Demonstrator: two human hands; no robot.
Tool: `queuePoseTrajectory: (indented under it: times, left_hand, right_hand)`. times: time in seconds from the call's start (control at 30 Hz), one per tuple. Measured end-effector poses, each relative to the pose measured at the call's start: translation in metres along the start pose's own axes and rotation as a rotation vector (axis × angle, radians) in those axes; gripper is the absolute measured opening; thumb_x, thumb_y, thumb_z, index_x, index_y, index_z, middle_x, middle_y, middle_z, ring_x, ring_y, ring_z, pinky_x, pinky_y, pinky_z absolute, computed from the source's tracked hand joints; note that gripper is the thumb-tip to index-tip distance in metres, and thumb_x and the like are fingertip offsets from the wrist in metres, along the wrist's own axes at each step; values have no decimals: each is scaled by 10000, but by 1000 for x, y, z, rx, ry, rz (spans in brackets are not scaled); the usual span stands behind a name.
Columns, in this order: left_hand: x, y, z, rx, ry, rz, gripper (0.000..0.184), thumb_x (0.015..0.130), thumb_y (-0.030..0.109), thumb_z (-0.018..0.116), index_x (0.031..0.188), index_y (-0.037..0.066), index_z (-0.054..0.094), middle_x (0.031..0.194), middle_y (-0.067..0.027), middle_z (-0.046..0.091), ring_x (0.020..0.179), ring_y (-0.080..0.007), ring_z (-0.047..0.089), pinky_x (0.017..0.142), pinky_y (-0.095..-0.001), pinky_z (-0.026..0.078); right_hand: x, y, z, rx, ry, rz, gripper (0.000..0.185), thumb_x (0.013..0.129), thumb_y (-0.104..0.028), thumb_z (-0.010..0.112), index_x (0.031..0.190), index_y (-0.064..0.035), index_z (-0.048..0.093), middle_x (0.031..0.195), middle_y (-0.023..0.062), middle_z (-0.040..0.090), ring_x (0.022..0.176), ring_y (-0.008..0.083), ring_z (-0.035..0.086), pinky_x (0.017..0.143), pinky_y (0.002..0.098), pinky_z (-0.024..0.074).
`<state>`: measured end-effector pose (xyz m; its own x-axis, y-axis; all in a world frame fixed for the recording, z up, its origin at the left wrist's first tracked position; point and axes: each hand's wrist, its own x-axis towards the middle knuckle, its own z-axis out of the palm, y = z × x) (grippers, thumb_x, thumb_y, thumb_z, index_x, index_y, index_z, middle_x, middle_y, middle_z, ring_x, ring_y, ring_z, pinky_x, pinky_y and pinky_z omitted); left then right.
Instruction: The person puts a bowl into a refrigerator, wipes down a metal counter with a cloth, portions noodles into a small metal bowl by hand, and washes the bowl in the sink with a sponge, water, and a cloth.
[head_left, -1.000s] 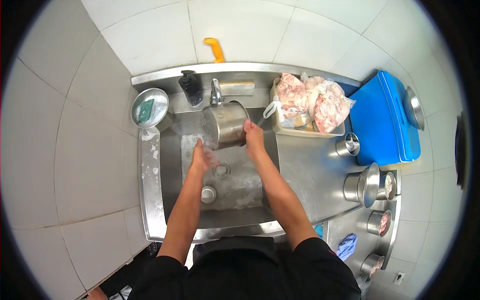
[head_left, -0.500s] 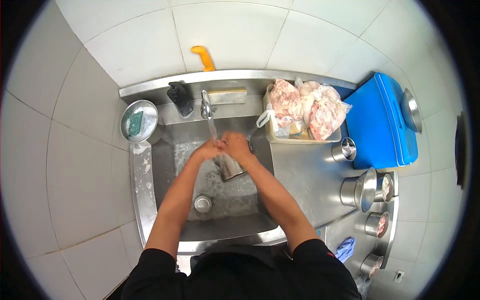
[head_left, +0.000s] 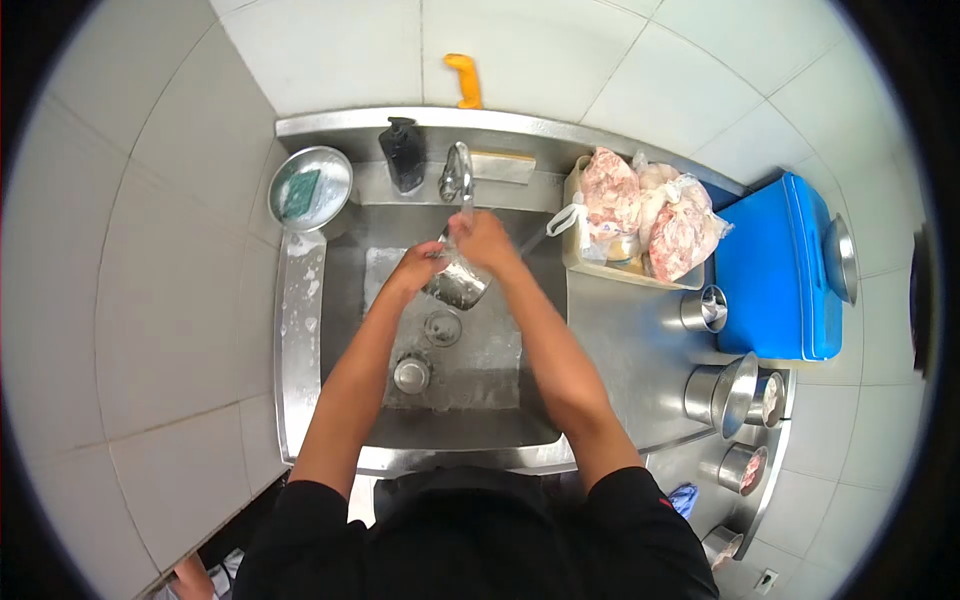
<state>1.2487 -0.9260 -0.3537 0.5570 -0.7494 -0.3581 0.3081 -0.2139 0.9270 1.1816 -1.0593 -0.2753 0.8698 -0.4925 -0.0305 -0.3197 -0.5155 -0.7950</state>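
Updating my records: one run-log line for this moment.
left hand: on metal pot | right hand: on pot | pot: over sink, below faucet

The cooler (head_left: pixel 768 270) is bright blue, the wall handle (head_left: pixel 463 80) orange, the soap bottle (head_left: pixel 402 155) black, the sponge (head_left: pixel 300 194) dark green; pink and white marble the bagged meat (head_left: pixel 610 190); both sleeves (head_left: pixel 630 500) are black
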Motion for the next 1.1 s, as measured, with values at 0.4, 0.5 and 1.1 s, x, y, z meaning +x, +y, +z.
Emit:
queuePoseTrajectory:
  times: [0.4, 0.5, 1.1]
  left_hand:
    - [59, -37, 14, 852, 3, 548, 288, 749, 150, 651, 1012, 59, 576, 933, -61, 618, 853, -191, 580, 762, -327, 468]
    - [11, 36, 16, 762, 28, 273, 246, 802, 160, 598, 1027, 62, 583, 827, -39, 633, 788, -182, 596, 707, -336, 477]
    - [-28, 1, 1, 184, -129, 76, 243, 827, 259, 644, 929, 40, 669, 828, -18, 650, 739, -126, 573, 689, -294, 463]
  right_hand:
    - [-15, 5, -2, 374, -165, -24, 219, 800, -195, 597, 885, 3, 637, 817, 105, 648, 658, 177, 622, 641, 264, 487]
    - [-19, 19, -1, 33, -21, -100, 302, 802, -301, 624, 846, -3, 649, 771, 70, 646, 684, 148, 615, 641, 266, 476]
    - [-11, 66, 22, -348, -315, -142, 464, 724, -467, 648, 799, -8, 650, 755, 215, 624, 733, 366, 622, 679, 400, 483]
